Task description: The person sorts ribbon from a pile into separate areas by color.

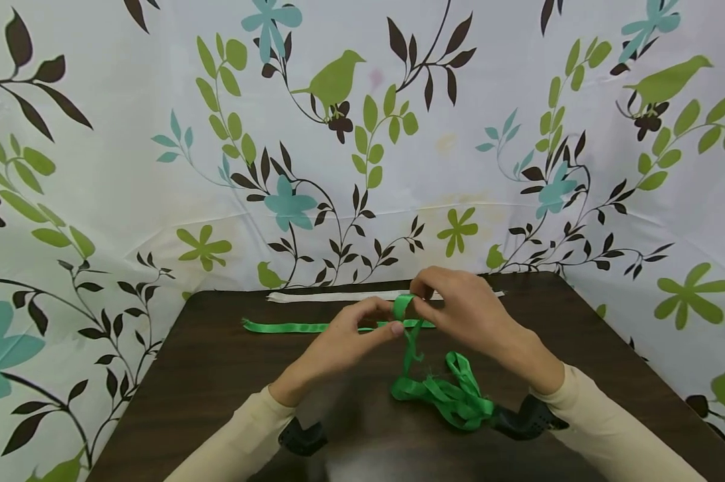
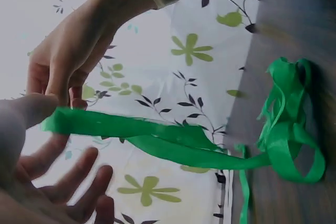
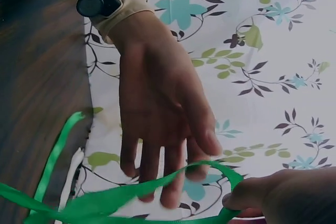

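Note:
A green satin ribbon (image 1: 403, 306) runs between my two hands above the table and bends into a loop. My right hand (image 1: 473, 311) pinches it between thumb and fingers, as the right wrist view shows the ribbon (image 3: 231, 174) folding round there. My left hand (image 1: 350, 335) faces it with fingers fairly straight and spread, the thumb apart; the ribbon crosses in front of the left fingertips (image 3: 170, 195). From the hands the ribbon hangs down to a loose green bundle (image 1: 458, 402) of the same ribbon on the table, below the right hand.
Behind the hands, a separate green ribbon strip (image 1: 290, 328) lies flat across the dark table (image 1: 217, 388). A white strip (image 1: 326, 296) runs along the far edge. A white cloth (image 1: 398, 154) printed with leaves and birds hangs behind and at both sides.

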The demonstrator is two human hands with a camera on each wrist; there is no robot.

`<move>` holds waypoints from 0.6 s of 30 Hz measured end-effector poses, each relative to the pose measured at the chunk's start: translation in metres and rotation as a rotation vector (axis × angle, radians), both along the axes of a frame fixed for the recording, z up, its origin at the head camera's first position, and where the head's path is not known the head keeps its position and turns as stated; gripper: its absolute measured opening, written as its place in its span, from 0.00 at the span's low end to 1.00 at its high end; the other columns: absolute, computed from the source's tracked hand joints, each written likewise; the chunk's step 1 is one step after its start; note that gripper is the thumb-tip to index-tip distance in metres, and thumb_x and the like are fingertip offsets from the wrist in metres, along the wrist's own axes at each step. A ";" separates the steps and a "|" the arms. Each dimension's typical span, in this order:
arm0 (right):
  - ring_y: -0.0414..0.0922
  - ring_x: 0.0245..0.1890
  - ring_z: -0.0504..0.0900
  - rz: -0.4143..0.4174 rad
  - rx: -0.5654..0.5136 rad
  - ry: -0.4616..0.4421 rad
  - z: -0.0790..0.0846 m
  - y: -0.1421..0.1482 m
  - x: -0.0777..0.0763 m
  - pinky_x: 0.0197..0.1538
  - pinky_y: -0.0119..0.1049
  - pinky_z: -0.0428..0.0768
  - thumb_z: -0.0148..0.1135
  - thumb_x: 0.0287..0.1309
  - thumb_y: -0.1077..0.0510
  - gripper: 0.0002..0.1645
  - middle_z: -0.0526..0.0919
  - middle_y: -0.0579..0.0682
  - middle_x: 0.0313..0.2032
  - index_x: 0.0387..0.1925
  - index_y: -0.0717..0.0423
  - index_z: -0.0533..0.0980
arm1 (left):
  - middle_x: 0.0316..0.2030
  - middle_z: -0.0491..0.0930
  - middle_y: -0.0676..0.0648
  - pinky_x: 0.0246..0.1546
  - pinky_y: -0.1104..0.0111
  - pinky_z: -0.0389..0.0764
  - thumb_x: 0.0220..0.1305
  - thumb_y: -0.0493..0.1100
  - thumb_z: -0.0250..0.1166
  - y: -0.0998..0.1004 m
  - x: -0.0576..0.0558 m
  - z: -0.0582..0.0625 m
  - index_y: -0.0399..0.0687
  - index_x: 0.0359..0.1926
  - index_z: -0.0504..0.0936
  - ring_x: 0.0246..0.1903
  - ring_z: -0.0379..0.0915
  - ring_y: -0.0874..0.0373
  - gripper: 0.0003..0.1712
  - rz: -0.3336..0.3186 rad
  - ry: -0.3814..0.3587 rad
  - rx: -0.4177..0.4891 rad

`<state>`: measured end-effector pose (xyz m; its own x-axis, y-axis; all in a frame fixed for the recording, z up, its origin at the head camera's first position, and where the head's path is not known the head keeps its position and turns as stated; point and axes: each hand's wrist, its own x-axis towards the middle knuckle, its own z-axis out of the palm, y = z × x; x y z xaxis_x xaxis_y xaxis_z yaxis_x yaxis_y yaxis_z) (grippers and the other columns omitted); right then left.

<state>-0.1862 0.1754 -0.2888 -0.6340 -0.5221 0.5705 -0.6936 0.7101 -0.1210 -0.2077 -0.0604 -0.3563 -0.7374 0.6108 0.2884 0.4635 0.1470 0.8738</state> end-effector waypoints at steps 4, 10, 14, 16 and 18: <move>0.41 0.35 0.84 0.001 -0.024 0.053 0.005 0.007 0.001 0.34 0.41 0.80 0.74 0.56 0.64 0.10 0.84 0.41 0.34 0.37 0.51 0.81 | 0.53 0.81 0.54 0.53 0.51 0.74 0.74 0.54 0.64 -0.007 -0.001 0.005 0.60 0.52 0.84 0.54 0.76 0.55 0.11 -0.062 -0.042 0.092; 0.43 0.37 0.85 0.025 -0.024 0.166 0.003 0.015 -0.001 0.40 0.47 0.80 0.72 0.55 0.67 0.11 0.86 0.44 0.38 0.40 0.54 0.81 | 0.34 0.78 0.42 0.28 0.61 0.72 0.74 0.52 0.64 -0.025 0.001 0.016 0.48 0.47 0.83 0.28 0.69 0.46 0.13 -0.086 -0.171 0.184; 0.45 0.35 0.85 0.034 -0.005 0.235 -0.005 0.019 -0.004 0.39 0.50 0.79 0.70 0.52 0.69 0.12 0.87 0.46 0.37 0.39 0.55 0.82 | 0.32 0.78 0.34 0.36 0.60 0.76 0.73 0.51 0.65 -0.037 0.006 0.026 0.45 0.49 0.82 0.30 0.71 0.41 0.14 -0.041 -0.212 0.220; 0.45 0.34 0.84 0.035 0.013 0.261 -0.011 0.022 -0.007 0.37 0.50 0.78 0.69 0.50 0.70 0.13 0.87 0.46 0.36 0.38 0.54 0.81 | 0.35 0.79 0.33 0.46 0.56 0.76 0.73 0.50 0.65 -0.044 0.007 0.030 0.46 0.50 0.82 0.37 0.75 0.39 0.14 -0.003 -0.214 0.218; 0.46 0.32 0.83 0.034 0.040 0.287 -0.019 0.026 -0.009 0.37 0.50 0.77 0.68 0.48 0.71 0.15 0.86 0.46 0.34 0.37 0.55 0.81 | 0.34 0.78 0.33 0.48 0.54 0.75 0.73 0.49 0.66 -0.052 0.009 0.032 0.46 0.51 0.83 0.40 0.75 0.36 0.14 0.031 -0.210 0.213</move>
<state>-0.1954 0.2012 -0.3077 -0.4315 -0.5657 0.7027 -0.7188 0.6863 0.1112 -0.1990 -0.1119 -0.3243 -0.8121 0.5289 0.2466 0.2673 -0.0385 0.9629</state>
